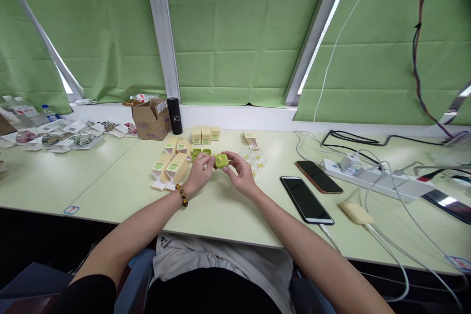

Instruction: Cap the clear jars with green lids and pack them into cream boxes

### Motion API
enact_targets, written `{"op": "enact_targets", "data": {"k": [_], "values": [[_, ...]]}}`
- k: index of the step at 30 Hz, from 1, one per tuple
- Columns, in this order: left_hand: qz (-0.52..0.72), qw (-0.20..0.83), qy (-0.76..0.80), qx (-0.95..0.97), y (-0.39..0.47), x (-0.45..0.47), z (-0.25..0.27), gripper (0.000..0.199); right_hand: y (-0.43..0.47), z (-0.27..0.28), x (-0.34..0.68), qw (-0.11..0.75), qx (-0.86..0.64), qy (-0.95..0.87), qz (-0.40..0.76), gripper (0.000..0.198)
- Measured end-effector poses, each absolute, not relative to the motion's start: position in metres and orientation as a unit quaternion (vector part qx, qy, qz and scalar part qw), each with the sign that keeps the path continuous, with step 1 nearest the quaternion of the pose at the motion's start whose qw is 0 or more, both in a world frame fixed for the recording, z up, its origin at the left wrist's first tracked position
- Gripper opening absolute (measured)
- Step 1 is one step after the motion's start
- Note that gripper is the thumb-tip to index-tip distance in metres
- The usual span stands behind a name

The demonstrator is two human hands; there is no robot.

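Observation:
Between my two hands, above the table, is a small yellow-green case (221, 161) with rounded corners. My right hand (240, 172) grips its right side between thumb and fingers. My left hand (201, 170), with a beaded bracelet (181, 195) on the wrist, has its fingertips pinched at the left edge of the case. Just behind the left hand lie more green cases (196, 152). Small cream cartons (177, 168) with green labels, some with flaps open, are left of that hand. To the right, clear round plastic pieces (253, 158) lie in a cluster.
At the back stand a row of cream cartons (205, 134), a cardboard box (151, 120) and a black tumbler (174, 116). Two phones (306, 199) lie to the right near a white power strip (375, 179) and tangled cables. Packaged items (55, 137) spread along the far left.

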State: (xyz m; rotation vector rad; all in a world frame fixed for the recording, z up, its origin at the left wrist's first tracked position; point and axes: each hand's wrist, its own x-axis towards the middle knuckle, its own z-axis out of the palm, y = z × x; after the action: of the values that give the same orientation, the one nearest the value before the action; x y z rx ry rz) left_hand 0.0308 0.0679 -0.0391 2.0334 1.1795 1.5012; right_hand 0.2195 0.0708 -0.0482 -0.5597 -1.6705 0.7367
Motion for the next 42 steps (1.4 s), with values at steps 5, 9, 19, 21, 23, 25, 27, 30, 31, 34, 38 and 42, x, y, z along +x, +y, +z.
{"op": "enact_targets", "data": {"k": [5,9,19,21,23,25,27,30,31,34,38,42], "values": [[0.555,0.126,0.374,0.732,0.066,0.029,-0.037,0.043,0.075,-0.049,0.221,0.582,-0.251,-0.687,0.355,0.052],[0.521,0.08,0.336,0.78,0.06,0.031,-0.034,0.058,0.075,-0.049,0.219,0.587,-0.264,-0.69,0.332,0.055],[0.596,0.425,0.287,0.618,0.081,0.03,-0.035,0.057,0.083,-0.047,0.229,0.628,-0.351,-0.648,0.25,0.031],[0.596,0.488,0.259,0.583,0.083,0.029,-0.034,0.057,0.086,-0.047,0.232,0.604,-0.41,-0.659,0.18,0.022],[0.596,0.518,0.244,0.563,0.082,0.029,-0.034,0.05,0.088,-0.049,0.234,0.546,-0.455,-0.698,0.092,0.021],[0.6,0.535,0.237,0.546,0.08,0.028,-0.033,0.043,0.089,-0.051,0.235,0.469,-0.477,-0.743,0.007,0.026],[0.604,0.548,0.234,0.53,0.078,0.028,-0.033,0.039,0.09,-0.054,0.235,0.398,-0.486,-0.777,-0.05,0.031],[0.603,0.558,0.233,0.521,0.077,0.027,-0.033,0.038,0.09,-0.058,0.233,0.332,-0.493,-0.799,-0.092,0.036],[0.602,0.558,0.233,0.521,0.076,0.026,-0.033,0.038,0.091,-0.059,0.233,0.32,-0.493,-0.803,-0.102,0.036],[0.604,0.554,0.237,0.523,0.075,0.027,-0.032,0.04,0.093,-0.061,0.232,0.296,-0.494,-0.807,-0.127,0.032],[0.61,0.551,0.234,0.519,0.074,0.029,-0.032,0.04,0.096,-0.063,0.232,0.26,-0.5,-0.812,-0.153,0.021],[0.617,0.53,0.24,0.53,0.077,0.029,-0.036,0.04,0.098,-0.065,0.23,0.238,-0.487,-0.822,-0.172,0.019]]}}
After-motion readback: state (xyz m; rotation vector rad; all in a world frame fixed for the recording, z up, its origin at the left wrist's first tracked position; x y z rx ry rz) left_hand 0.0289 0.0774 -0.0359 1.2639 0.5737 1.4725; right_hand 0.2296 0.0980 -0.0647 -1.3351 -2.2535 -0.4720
